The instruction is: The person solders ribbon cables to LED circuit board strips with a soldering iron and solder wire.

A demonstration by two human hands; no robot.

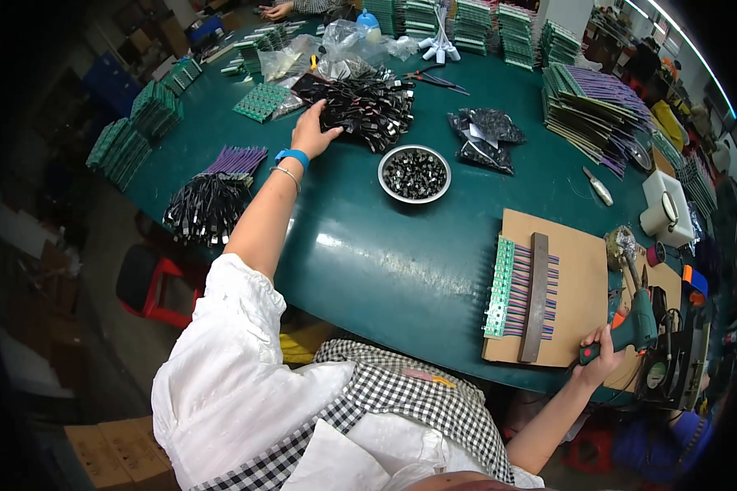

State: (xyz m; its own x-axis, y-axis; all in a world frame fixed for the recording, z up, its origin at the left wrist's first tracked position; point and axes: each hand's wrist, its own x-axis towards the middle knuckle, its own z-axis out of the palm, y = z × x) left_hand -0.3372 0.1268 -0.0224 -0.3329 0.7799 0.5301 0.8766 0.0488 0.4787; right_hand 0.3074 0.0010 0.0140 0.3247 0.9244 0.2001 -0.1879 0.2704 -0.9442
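My left hand [313, 132] reaches across to the near left side of a heap of black cables with connector ends [364, 106]. Its thumb and fingers are apart, and the fingertips reach the heap's edge. Low on the right, my right hand [599, 358] is closed around the handle of a green gun-shaped tool [635, 326] with a narrow tip pointing away from me. Left of this tool, a green circuit-board strip [499, 286] with purple wires lies on a cardboard sheet [580, 286]. A dark bar [535, 299] lies across the wires. A metal bowl [384, 184] holds small black parts.
Bundled black-ended cables [209, 209] lie at the left edge. Stacked boards with purple wires [602, 110] stand at the right. Black-filled plastic bags [485, 139], pliers [438, 79], a knife-like tool [599, 188] and a white container [665, 204] are also on the green table [368, 270].
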